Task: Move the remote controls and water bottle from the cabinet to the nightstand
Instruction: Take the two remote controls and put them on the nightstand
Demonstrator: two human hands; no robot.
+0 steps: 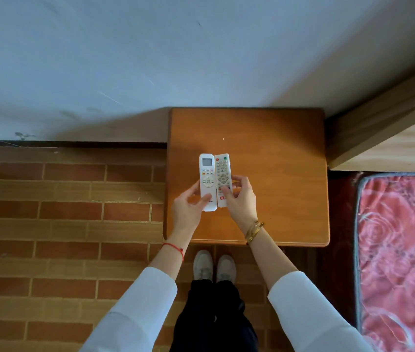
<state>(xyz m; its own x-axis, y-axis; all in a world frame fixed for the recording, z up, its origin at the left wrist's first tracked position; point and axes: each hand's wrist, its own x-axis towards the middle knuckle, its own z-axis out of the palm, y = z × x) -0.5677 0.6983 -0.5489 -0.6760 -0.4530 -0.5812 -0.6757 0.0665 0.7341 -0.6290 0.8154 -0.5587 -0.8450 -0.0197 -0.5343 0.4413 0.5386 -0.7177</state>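
Two white remote controls lie side by side over the wooden nightstand (277, 174). The air-conditioner remote (207, 174), with a small screen at its top, is on the left. The TV remote (222, 168), with grey keys and red and green buttons, is on the right. My left hand (188, 207) grips the lower end of the air-conditioner remote. My right hand (240, 199) grips the lower end of the TV remote, thumb on its keys. Whether the remotes rest on the top or hover just above it is unclear. No water bottle is in view.
The nightstand stands against a pale wall (150, 59). A bed with a red flowered mattress (402, 250) and wooden headboard (379, 128) is to its right. Brick-patterned floor (61, 224) spreads to the left. My feet (214, 266) are at the nightstand's front edge.
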